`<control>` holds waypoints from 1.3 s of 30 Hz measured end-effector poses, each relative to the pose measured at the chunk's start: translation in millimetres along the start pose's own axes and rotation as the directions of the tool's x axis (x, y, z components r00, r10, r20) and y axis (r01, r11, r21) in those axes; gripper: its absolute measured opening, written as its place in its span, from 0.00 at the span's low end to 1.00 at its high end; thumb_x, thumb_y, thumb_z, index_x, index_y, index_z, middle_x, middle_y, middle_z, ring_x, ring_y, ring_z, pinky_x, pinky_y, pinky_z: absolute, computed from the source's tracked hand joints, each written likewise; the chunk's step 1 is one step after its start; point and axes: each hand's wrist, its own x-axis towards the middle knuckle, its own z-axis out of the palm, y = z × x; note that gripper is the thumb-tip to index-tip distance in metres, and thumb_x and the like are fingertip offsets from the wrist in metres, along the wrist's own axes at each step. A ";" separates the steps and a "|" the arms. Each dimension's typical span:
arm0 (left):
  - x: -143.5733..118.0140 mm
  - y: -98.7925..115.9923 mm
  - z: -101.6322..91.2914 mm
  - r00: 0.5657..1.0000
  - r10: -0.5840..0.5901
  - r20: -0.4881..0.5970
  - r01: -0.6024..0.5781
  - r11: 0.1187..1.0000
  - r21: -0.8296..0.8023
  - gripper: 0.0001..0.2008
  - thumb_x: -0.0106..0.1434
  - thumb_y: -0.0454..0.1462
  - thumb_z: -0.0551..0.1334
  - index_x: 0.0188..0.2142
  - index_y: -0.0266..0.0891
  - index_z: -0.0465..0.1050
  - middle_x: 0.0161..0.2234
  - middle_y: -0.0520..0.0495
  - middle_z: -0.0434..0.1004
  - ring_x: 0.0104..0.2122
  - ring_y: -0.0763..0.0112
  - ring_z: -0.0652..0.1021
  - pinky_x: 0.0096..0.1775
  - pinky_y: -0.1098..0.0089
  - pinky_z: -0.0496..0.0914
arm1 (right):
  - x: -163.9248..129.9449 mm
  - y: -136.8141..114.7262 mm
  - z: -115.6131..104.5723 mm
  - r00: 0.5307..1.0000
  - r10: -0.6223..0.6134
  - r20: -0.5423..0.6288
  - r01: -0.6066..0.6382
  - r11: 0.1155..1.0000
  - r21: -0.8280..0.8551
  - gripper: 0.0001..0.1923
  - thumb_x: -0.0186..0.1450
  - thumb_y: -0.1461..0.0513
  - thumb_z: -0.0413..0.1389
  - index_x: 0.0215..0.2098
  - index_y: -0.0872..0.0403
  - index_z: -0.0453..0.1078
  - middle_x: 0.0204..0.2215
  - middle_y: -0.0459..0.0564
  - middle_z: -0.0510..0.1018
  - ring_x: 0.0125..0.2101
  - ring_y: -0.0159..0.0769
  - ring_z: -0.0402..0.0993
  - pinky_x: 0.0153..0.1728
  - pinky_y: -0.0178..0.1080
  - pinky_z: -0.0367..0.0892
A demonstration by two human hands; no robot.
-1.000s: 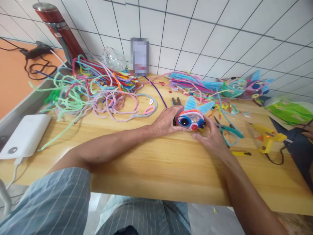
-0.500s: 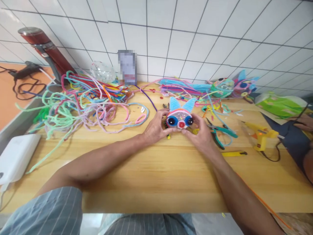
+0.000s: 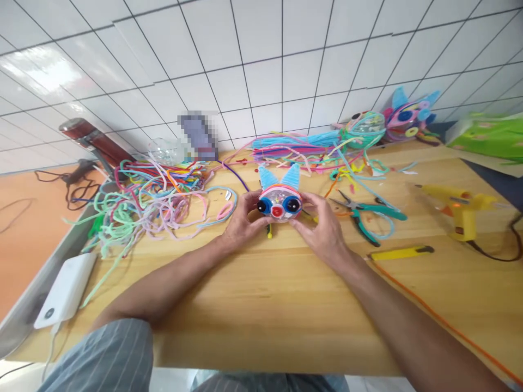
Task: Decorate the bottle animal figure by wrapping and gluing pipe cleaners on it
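Observation:
Between my hands is a clear plastic ball decorated as an animal head (image 3: 279,202). It has two light-blue pipe-cleaner ears, round black-and-blue eyes, a red nose on a pale ring, and pink and orange bands over the top. My left hand (image 3: 242,222) grips its left side, thumb along the lower edge. On the other side, my right hand (image 3: 324,227) closes round it, thumb below. The face is turned toward me; its back is hidden. Small yellow bits show just under and behind it. Right of my right hand lie teal-handled pliers (image 3: 370,215).
A yellow utility knife (image 3: 402,252) and yellow glue gun (image 3: 460,209) lie on the right. Tangled pipe cleaners (image 3: 143,209) cover the left; more bundles (image 3: 298,144) lie along the wall. Two decorated balls (image 3: 368,129) stand at back right. A white power bank (image 3: 65,290) sits front left.
The camera view has shifted and tilted, so the table sits differently in the picture. Both hands still hold the animal head, which now appears further left and slightly tilted.

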 end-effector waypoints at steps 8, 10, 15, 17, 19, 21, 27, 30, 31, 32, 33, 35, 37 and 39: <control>-2.9 -1.6 0.1 0.999 0.040 -0.007 -0.039 0.998 0.048 0.35 0.69 0.56 0.72 0.65 0.48 0.61 0.61 0.38 0.77 0.54 0.61 0.84 0.56 0.57 0.82 | 0.8 -2.0 -2.6 0.999 -0.033 0.033 0.032 0.999 0.029 0.28 0.73 0.54 0.65 0.69 0.44 0.68 0.64 0.58 0.79 0.63 0.55 0.78 0.61 0.61 0.79; -2.4 0.6 0.1 0.999 0.041 0.012 -0.042 0.998 0.049 0.34 0.69 0.57 0.71 0.64 0.48 0.60 0.63 0.37 0.76 0.55 0.60 0.84 0.57 0.56 0.82 | 1.2 -2.5 -2.4 0.999 -0.040 0.034 0.039 0.999 0.025 0.27 0.73 0.55 0.65 0.69 0.43 0.69 0.63 0.58 0.80 0.64 0.55 0.77 0.62 0.62 0.79; -2.4 3.6 0.0 0.998 0.048 0.035 -0.049 0.998 0.031 0.31 0.70 0.54 0.71 0.62 0.48 0.60 0.67 0.33 0.74 0.60 0.55 0.83 0.60 0.51 0.80 | 1.2 -1.4 -2.2 0.996 -0.082 0.017 0.082 0.997 -0.003 0.28 0.73 0.56 0.65 0.69 0.43 0.69 0.63 0.58 0.80 0.64 0.55 0.78 0.61 0.62 0.80; -2.8 3.4 0.4 0.998 0.050 0.039 -0.050 0.999 0.005 0.30 0.70 0.53 0.72 0.62 0.47 0.60 0.68 0.32 0.73 0.62 0.54 0.82 0.61 0.49 0.80 | 0.9 -0.3 -2.2 0.993 -0.116 0.002 0.116 0.993 -0.038 0.29 0.72 0.57 0.66 0.69 0.44 0.69 0.62 0.58 0.80 0.63 0.54 0.78 0.60 0.60 0.80; -3.0 2.9 1.0 0.998 0.046 0.041 -0.044 0.998 -0.033 0.30 0.70 0.52 0.73 0.61 0.47 0.61 0.69 0.31 0.72 0.62 0.53 0.82 0.62 0.48 0.79 | 0.8 1.1 -2.1 0.989 -0.150 -0.011 0.148 0.986 -0.079 0.30 0.72 0.58 0.67 0.69 0.45 0.68 0.61 0.59 0.80 0.62 0.54 0.79 0.59 0.60 0.81; -2.9 2.3 1.7 0.998 0.038 0.046 -0.035 0.997 -0.069 0.30 0.69 0.52 0.73 0.60 0.46 0.61 0.69 0.30 0.71 0.63 0.53 0.82 0.63 0.46 0.78 | 1.0 2.2 -2.3 0.984 -0.179 -0.015 0.177 0.978 -0.107 0.31 0.71 0.59 0.68 0.69 0.47 0.68 0.60 0.60 0.81 0.61 0.54 0.80 0.59 0.60 0.81; -3.6 -1.7 6.5 0.998 0.045 0.034 -0.041 0.995 -0.094 0.30 0.69 0.51 0.73 0.60 0.45 0.62 0.70 0.29 0.71 0.65 0.51 0.80 0.65 0.45 0.77 | 2.4 -0.1 -2.0 0.980 -0.199 -0.019 0.195 0.973 -0.126 0.31 0.70 0.61 0.69 0.69 0.47 0.69 0.59 0.60 0.81 0.59 0.53 0.81 0.53 0.56 0.85; -5.9 -4.5 9.7 0.997 0.069 0.028 -0.066 0.992 -0.110 0.29 0.71 0.52 0.72 0.60 0.45 0.62 0.71 0.28 0.70 0.65 0.51 0.81 0.64 0.46 0.78 | 1.5 -3.1 -1.0 0.982 -0.188 -0.023 0.183 0.974 -0.129 0.31 0.69 0.61 0.70 0.68 0.48 0.69 0.59 0.60 0.80 0.58 0.52 0.81 0.50 0.54 0.86; -6.9 -5.1 10.4 0.996 0.080 0.026 -0.077 0.992 -0.104 0.28 0.71 0.52 0.71 0.60 0.45 0.62 0.72 0.27 0.69 0.65 0.51 0.81 0.63 0.46 0.79 | 0.6 -4.0 -0.7 0.983 -0.182 -0.024 0.177 0.976 -0.129 0.31 0.69 0.60 0.70 0.68 0.48 0.69 0.59 0.60 0.80 0.58 0.52 0.81 0.50 0.53 0.86; -7.9 -5.5 10.8 0.995 0.096 0.023 -0.094 0.992 -0.088 0.28 0.72 0.51 0.71 0.60 0.45 0.62 0.72 0.27 0.69 0.66 0.51 0.80 0.63 0.46 0.79 | -0.6 -4.7 -0.5 0.984 -0.176 -0.024 0.171 0.976 -0.131 0.31 0.69 0.60 0.70 0.68 0.48 0.69 0.58 0.60 0.80 0.58 0.52 0.81 0.49 0.53 0.86; -8.7 -5.6 10.9 0.993 0.119 0.022 -0.117 0.991 -0.063 0.27 0.72 0.50 0.71 0.61 0.45 0.62 0.72 0.27 0.69 0.68 0.50 0.79 0.64 0.46 0.78 | -2.0 -5.3 -0.4 0.985 -0.169 -0.023 0.165 0.977 -0.135 0.31 0.69 0.59 0.70 0.67 0.48 0.69 0.58 0.60 0.79 0.58 0.51 0.81 0.49 0.53 0.87; -9.8 -5.3 10.6 0.984 0.180 0.020 -0.180 0.984 0.000 0.27 0.72 0.48 0.72 0.62 0.45 0.62 0.71 0.27 0.70 0.71 0.49 0.75 0.65 0.45 0.77 | -5.0 -6.1 -0.6 0.988 -0.154 -0.024 0.148 0.977 -0.154 0.31 0.69 0.58 0.70 0.67 0.49 0.68 0.58 0.60 0.79 0.57 0.51 0.81 0.48 0.52 0.87; -9.8 -4.4 10.1 0.968 0.249 0.019 -0.249 0.967 0.045 0.28 0.72 0.46 0.72 0.63 0.45 0.62 0.71 0.27 0.70 0.72 0.49 0.74 0.66 0.45 0.77 | -7.5 -7.1 -1.2 0.989 -0.143 -0.033 0.135 0.975 -0.179 0.32 0.69 0.57 0.70 0.68 0.49 0.68 0.58 0.60 0.79 0.56 0.51 0.82 0.48 0.51 0.87; -9.2 -3.6 9.9 0.954 0.300 0.014 -0.300 0.952 0.062 0.29 0.72 0.46 0.72 0.65 0.45 0.62 0.72 0.27 0.70 0.72 0.50 0.74 0.65 0.46 0.77 | -8.8 -8.5 -2.5 0.989 -0.141 -0.035 0.131 0.971 -0.201 0.33 0.70 0.56 0.70 0.69 0.49 0.66 0.58 0.61 0.79 0.55 0.50 0.82 0.49 0.51 0.86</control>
